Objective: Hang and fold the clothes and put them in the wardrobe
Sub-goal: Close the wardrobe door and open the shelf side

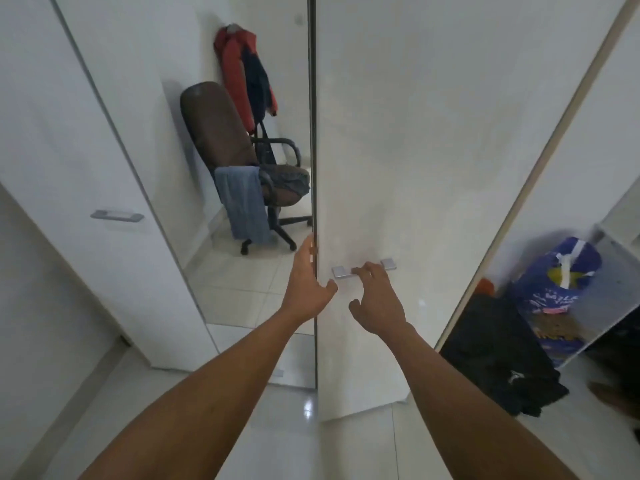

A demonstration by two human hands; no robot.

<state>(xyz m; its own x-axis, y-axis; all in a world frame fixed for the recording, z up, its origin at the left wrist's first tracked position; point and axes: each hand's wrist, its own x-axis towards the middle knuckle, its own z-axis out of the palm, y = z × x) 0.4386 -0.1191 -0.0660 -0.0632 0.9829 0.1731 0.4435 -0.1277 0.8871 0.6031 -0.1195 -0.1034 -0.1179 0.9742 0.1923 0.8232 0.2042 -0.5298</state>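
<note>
— Forearms (207, 393) nearest, both stretched out ahead. What are the hands doing?

— Right hand (377, 299) has its fingers hooked over the handle (338, 271) of the white door (415, 133). Left hand (306, 285) is spread, fingers straight, at that door's left edge. The fingertips are blurred, so I can't say whether it touches.

— So which step is this?

— Door work, I'd say, not folding or hanging: neither hand holds a garment. Whether the door is being swung open or shut I can't tell.

— Where are the clothes?

— Dark clothes (491, 355) lie heaped low at the right, at the foot of the open wardrobe (620, 233), beside a blue bag (557, 289). Well off to the left, a blue cloth (242, 206) hangs over a chair (221, 133), and a red jacket (235, 71) hangs on the wall behind it.

— And next?

— Probably get the door out of the way with a steady pull on the handle, then let go and pick up a garment. The dark heap is nearest.
</note>
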